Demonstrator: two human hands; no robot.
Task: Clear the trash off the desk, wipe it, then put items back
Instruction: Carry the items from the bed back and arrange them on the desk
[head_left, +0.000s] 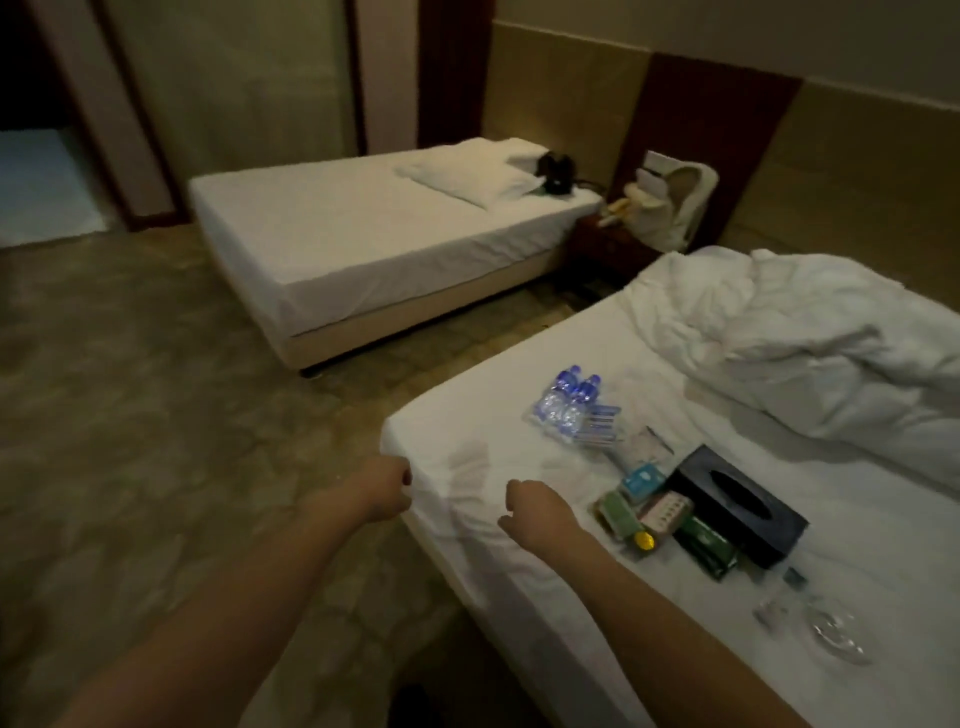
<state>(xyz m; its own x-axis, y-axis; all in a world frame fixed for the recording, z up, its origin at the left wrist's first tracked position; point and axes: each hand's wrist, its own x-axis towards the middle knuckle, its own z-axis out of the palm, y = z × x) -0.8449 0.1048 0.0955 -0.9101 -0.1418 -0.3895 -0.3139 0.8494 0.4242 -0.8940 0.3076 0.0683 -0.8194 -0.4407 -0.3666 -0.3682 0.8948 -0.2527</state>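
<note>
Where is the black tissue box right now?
The black rectangular tissue box lies on the near bed's white sheet, right of both hands, beside a cluster of small green packets, with crumpled white bedding behind it.

We see two bare forearms, no sleeves reaching the wrists. The left hand (387, 486) shows dark-painted fingernails. The right hand (530, 512) wears nothing.
</note>
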